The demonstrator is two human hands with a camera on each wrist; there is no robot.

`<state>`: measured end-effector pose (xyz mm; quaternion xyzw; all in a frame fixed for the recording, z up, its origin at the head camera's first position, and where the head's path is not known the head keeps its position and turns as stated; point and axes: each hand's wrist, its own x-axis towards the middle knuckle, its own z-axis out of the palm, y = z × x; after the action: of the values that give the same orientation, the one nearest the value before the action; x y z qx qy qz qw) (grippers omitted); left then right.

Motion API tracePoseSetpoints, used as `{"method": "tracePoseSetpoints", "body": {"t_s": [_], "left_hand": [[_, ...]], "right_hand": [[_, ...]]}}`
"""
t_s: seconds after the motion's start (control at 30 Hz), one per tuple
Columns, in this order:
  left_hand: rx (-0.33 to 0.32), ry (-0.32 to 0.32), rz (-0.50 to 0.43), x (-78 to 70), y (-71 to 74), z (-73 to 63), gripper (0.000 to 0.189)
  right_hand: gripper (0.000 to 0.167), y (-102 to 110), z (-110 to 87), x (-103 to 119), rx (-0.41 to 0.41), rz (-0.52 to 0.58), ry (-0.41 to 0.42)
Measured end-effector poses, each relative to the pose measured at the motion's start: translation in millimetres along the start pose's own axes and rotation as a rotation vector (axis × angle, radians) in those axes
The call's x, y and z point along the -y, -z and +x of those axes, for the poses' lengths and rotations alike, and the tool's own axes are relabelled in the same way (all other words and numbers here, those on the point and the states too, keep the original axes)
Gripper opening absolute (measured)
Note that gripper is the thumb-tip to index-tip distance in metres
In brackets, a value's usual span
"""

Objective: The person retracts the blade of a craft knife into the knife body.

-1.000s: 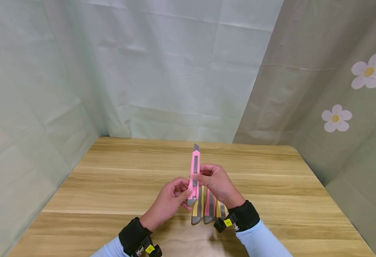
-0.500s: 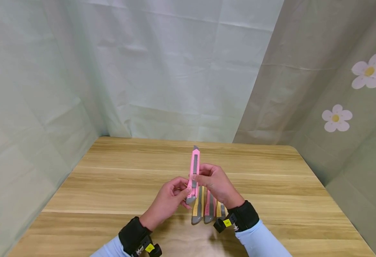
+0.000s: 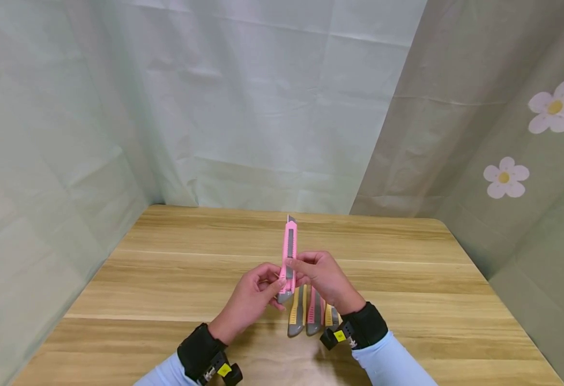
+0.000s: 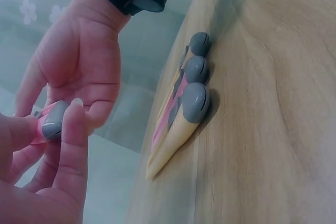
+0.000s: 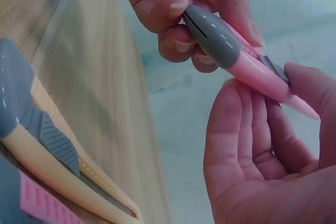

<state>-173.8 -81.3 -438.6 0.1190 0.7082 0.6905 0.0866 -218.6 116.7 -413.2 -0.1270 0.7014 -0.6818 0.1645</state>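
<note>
A pink utility knife (image 3: 290,241) with a grey end cap is held up above the table, its short blade tip (image 3: 291,219) pointing away from me. My left hand (image 3: 249,297) pinches the knife near the grey cap. Higher up the handle, my right hand (image 3: 329,279) grips it, and the right wrist view shows that thumb (image 5: 310,85) against the grey slider (image 5: 274,67). Beneath the hands three more knives lie side by side: a yellow one (image 3: 297,316), a pink one (image 3: 315,316) and another yellow one (image 3: 331,317), the last partly hidden by the right hand.
The wooden table (image 3: 166,284) has a back edge against a pale curtain (image 3: 262,107). Curtains also stand along its left and right sides, the right one (image 3: 513,230) printed with flowers.
The blade sticks out less than a second ago. Both hands have shifted slightly left with the pink knife. The knives on the table have not moved.
</note>
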Motion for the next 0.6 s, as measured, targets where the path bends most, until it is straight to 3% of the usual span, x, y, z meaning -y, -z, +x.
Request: {"method": "tracePoseSetpoints", "body": {"t_s": [0.6], "left_hand": [[0.004, -0.001, -0.007, -0.2, 0.6, -1.7, 0.019]], "right_hand": [[0.035, -1.3, 0.2, 0.0, 0.004, 0.005, 0.038]]}}
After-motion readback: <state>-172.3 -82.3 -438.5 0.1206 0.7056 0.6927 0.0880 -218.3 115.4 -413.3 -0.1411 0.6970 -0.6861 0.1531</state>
